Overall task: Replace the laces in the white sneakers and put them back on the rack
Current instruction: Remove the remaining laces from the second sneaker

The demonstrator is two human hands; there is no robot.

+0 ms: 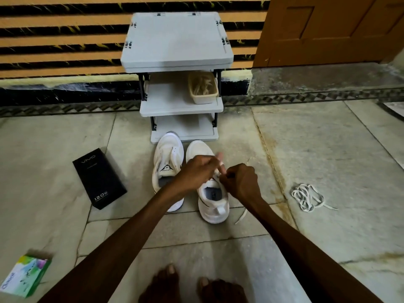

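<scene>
Standing side by side on the stone floor (328, 149), toes toward the rack (177, 40), the white sneakers sat just before its lowest shelf. Over the right sneaker (213, 202) the left hand (195, 171) and right hand (240, 182) met, fingers curled and pinching the lace (241, 215) near the tongue, the left fingertips blurred. The lace's loose end trailed beside the heel. The left sneaker (167, 156) stood untouched. A basket (203, 99) of pale laces sat on the middle shelf. A tangle of white laces (308, 196) lay well apart on the right, and a black box (99, 178) and a green box (24, 276) lay on the left.
</scene>
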